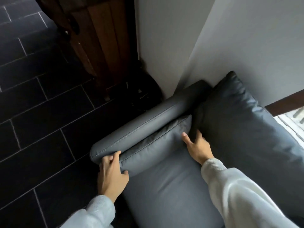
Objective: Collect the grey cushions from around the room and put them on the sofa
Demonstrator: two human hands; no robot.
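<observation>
Dark tiles [49,112] run beside the sofa [172,186]. We keep the cushion [153,147] standing against the armrest [139,124]. Our left hand [111,173] pinches its near corner, fingers curled; our right hand [197,148] lies spread on its far end, holding nothing. It looks soft and light, so the corners give the best hold.

a small grey cushion [153,145] stands on edge on the sofa [172,186] seat, leaning against the padded armrest [144,122]. the left hand [111,175] grips the cushion's near end, fingers curled over its top edge beside the armrest's tip. the right hand [197,147] lies spread at the cushion's far end, touching the large back cushion [243,122] that leans on the white wall [238,38]. pale sleeves cover both arms. dark tiled floor [41,112] lies to the left.
</observation>
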